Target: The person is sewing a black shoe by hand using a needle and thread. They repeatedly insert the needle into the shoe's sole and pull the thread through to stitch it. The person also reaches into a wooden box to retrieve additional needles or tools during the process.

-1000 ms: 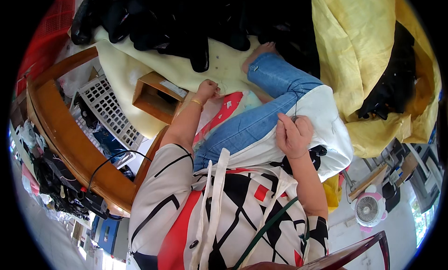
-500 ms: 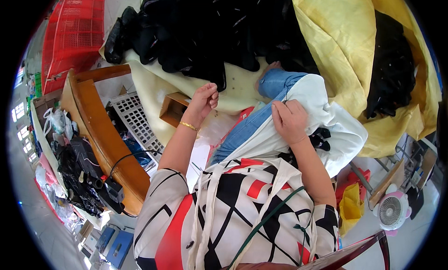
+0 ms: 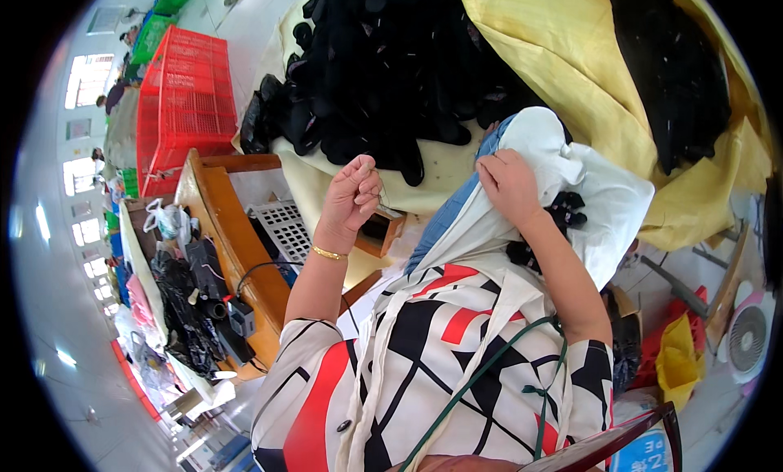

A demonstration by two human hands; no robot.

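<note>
My left hand is raised in front of me, left of my knee, with its fingers curled and the tips pinched together. Anything between them is too small to make out. My right hand rests on the white cloth draped over my lap and knee. Its fingers are bent and pressed together, and what they pinch, if anything, is hidden. Several small black fabric pieces lie in the cloth beside my right wrist. Beyond both hands spreads a large heap of black fabric pieces on a pale yellow sheet.
A yellow sack with more black pieces stands at the far right. To the left are a red plastic crate, a wooden frame and a white perforated basket. A fan stands at the right.
The whole view has turned, so surroundings shift rightward on the left side. My left hand stays pinched, now turned more upright. My right hand stays on the white cloth, fingers bent further down.
</note>
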